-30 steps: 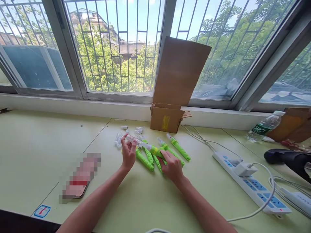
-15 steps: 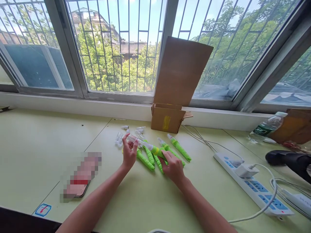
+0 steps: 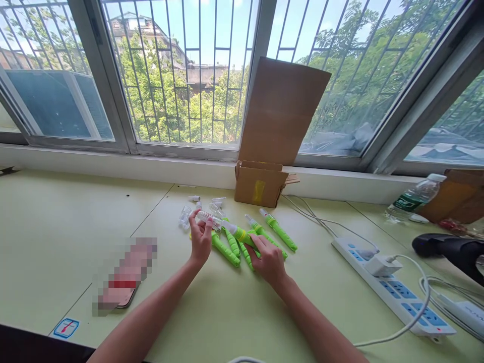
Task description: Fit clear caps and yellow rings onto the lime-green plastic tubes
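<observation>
Between the thumb and fingers of my left hand [image 3: 201, 237] is a clear ribbed plastic tube [image 3: 210, 220]. My right hand [image 3: 267, 258] is closed around the green body of a pen-shaped tool [image 3: 241, 233] with yellow rings and a whitish tip. The tube and the tip meet in one line; whether the tip sits inside the tube I cannot tell. Under and beside my hands lie several similar green pen-shaped pieces [image 3: 280, 231]. Past my left fingers are loose clear plastic caps [image 3: 185, 217] and small white-ended parts [image 3: 194, 198].
A small cardboard box [image 3: 260, 185] stands against the sill, a tall cardboard sheet [image 3: 285, 111] behind it. At left lies a blurred-out phone [image 3: 128, 275]. To the right are a power strip [image 3: 393, 287] with cables, a water bottle [image 3: 416, 199] and a black object [image 3: 449, 252].
Both hands keep nearly the same place and grip. My left fingers and the clear tube have shifted very slightly; the things on the table stay where they were.
</observation>
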Tool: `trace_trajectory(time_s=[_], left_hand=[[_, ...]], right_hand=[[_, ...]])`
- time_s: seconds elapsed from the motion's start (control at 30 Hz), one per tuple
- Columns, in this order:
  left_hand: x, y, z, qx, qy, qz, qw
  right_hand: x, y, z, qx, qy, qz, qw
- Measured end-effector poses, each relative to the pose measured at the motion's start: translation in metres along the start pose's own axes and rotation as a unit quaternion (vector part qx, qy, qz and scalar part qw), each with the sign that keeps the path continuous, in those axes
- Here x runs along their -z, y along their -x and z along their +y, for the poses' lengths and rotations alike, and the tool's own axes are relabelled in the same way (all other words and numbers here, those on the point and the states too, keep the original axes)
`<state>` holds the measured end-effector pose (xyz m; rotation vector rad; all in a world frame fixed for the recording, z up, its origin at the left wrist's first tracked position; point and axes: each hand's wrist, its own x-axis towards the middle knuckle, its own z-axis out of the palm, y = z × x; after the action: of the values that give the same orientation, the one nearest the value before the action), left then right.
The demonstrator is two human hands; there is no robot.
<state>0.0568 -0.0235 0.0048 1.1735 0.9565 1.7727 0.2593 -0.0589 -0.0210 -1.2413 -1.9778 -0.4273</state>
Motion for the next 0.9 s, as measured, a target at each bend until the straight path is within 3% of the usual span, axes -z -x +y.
trace_trajectory(time_s=[0.27, 0.5, 0.9], left_hand=[[-0.002, 0.000, 0.000, 0.020, 0.014, 0.016, 1.000], [-0.009, 0.020, -0.002, 0.004, -0.049, -0.141, 0.989], [-0.006, 0.016, 0.000, 0.020, -0.073, -0.095, 0.993]], right_hand=[[0.001, 0.000, -0.003, 0.010, 0.008, -0.022, 1.000], [0.001, 0.001, -0.004, 0.018, -0.005, -0.015, 1.000], [0.001, 0.000, -0.001, 0.034, 0.009, -0.025, 0.999]])
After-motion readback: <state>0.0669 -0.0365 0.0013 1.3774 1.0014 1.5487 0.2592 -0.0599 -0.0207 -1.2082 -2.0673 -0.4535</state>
